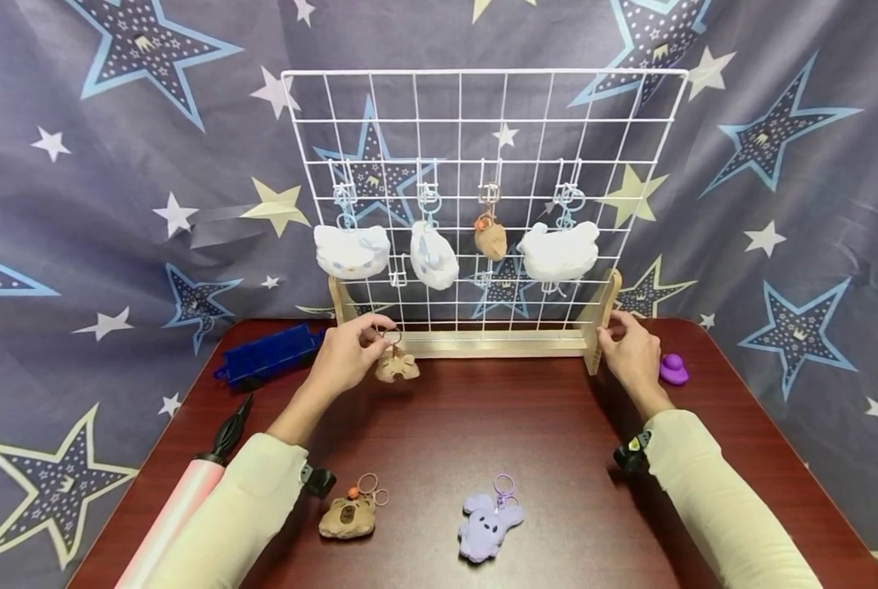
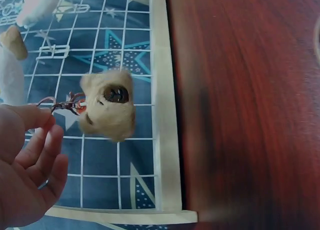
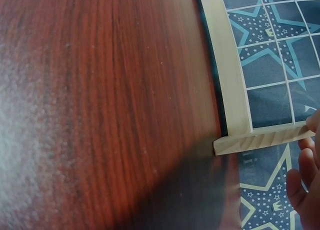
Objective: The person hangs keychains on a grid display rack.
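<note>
My left hand (image 1: 350,352) pinches the metal ring of a brown plush keychain (image 1: 397,366). In the left wrist view the plush bear-like head (image 2: 111,106) hangs from its clasp, in front of the lower grid. My right hand (image 1: 632,352) holds the wooden side foot (image 1: 602,315) of the white wire rack (image 1: 483,74), thumb on its edge in the right wrist view. From hooks on the rack hang several plush keychains: a white cat-like one (image 1: 352,251), a white one (image 1: 434,256), a small brown one (image 1: 491,240) and another white one (image 1: 559,251).
On the table, a brown plush keychain (image 1: 348,518) and a lilac plush keychain (image 1: 485,528) lie near the front. A blue toy wagon (image 1: 272,357) and a pink hand pump (image 1: 181,511) are at left. A small purple hat-shaped thing (image 1: 673,369) sits at right.
</note>
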A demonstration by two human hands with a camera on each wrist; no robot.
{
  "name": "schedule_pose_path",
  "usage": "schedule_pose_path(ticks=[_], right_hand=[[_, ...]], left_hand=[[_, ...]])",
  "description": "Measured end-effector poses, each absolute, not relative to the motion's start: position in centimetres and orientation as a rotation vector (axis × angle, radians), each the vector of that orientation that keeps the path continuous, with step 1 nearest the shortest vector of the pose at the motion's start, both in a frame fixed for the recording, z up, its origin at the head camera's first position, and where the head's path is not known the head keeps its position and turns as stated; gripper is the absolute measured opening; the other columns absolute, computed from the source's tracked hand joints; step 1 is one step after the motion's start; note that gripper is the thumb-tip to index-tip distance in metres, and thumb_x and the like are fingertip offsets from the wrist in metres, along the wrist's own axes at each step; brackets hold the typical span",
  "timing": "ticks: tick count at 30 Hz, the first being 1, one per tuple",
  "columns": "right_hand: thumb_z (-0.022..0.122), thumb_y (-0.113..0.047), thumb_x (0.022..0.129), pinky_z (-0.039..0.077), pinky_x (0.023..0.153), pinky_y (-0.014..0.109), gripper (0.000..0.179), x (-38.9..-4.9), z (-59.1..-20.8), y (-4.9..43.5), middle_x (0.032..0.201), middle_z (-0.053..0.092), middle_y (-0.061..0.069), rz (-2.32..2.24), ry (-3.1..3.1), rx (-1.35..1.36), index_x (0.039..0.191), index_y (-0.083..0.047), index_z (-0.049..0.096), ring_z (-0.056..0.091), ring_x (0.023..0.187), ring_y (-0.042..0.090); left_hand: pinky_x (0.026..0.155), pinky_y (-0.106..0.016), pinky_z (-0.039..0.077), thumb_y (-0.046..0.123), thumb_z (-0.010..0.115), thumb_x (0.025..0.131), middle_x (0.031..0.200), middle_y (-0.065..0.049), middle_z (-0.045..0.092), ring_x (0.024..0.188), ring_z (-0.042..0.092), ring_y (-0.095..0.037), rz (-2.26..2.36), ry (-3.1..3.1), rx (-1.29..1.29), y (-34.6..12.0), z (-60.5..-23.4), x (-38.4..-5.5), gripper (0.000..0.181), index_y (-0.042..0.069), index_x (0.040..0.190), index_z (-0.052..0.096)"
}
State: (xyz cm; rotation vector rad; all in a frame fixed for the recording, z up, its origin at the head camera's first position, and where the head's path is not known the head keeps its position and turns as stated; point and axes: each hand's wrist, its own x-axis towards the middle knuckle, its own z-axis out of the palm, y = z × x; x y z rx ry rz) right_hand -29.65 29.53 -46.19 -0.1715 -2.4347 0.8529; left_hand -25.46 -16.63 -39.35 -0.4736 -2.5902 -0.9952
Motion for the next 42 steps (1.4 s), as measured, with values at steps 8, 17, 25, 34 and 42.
schedule_pose_path(ticks=[8, 17, 25, 34, 42], right_hand=[[0.069, -0.022, 0.093, 0.049, 0.083, 0.055, 0.033, -29.5, -46.1, 29.6, 0.094, 0.079, 0.011, 0.841, -2.437, -0.170, 0.125, -0.013, 0.068, 0.072, 0.093, 0.041], [0.069, -0.022, 0.093, 0.049, 0.083, 0.055, 0.035, -29.4, -46.3, 29.7, 0.094, 0.079, 0.011, 0.845, -2.448, -0.181, 0.127, -0.013, 0.068, 0.072, 0.094, 0.041], [0.068, -0.024, 0.093, 0.049, 0.085, 0.055, 0.035, -29.5, -46.2, 29.7, 0.095, 0.079, 0.011, 0.849, -2.451, -0.189, 0.127, -0.014, 0.068, 0.072, 0.096, 0.041], [0.069, -0.024, 0.093, 0.049, 0.083, 0.055, 0.034, -29.7, -46.4, 29.7, 0.093, 0.079, 0.011, 0.843, -2.435, -0.182, 0.125, -0.014, 0.068, 0.072, 0.091, 0.041], [0.069, -0.023, 0.093, 0.049, 0.082, 0.055, 0.034, -29.8, -46.4, 29.7, 0.093, 0.079, 0.010, 0.841, -2.434, -0.185, 0.125, -0.014, 0.069, 0.072, 0.092, 0.040]], left_hand=[[0.055, -0.024, 0.044, 0.011, 0.076, 0.089, 0.080, -0.004, 0.077, 0.063, 0.062, -0.013, -1.021, -2.537, -0.427, -16.0, -38.2, -26.4, 0.023, 0.018, 0.111, 0.075], [0.061, -0.028, 0.047, 0.013, 0.074, 0.090, 0.086, -0.005, 0.079, 0.071, 0.071, -0.017, -1.066, -2.454, -0.373, -15.5, -37.3, -27.5, 0.024, 0.019, 0.113, 0.074], [0.058, -0.021, 0.045, 0.013, 0.074, 0.091, 0.084, -0.005, 0.078, 0.069, 0.069, -0.013, -1.138, -2.402, -0.310, -15.1, -36.8, -28.1, 0.024, 0.017, 0.114, 0.074], [0.063, -0.024, 0.045, 0.018, 0.072, 0.093, 0.089, -0.005, 0.079, 0.071, 0.065, -0.009, -1.162, -2.399, -0.224, -15.1, -36.9, -28.8, 0.025, 0.019, 0.118, 0.073], [0.062, -0.019, 0.044, 0.020, 0.076, 0.091, 0.091, -0.006, 0.080, 0.072, 0.068, -0.012, -1.199, -2.386, -0.241, -15.3, -37.2, -29.2, 0.029, 0.017, 0.120, 0.073]])
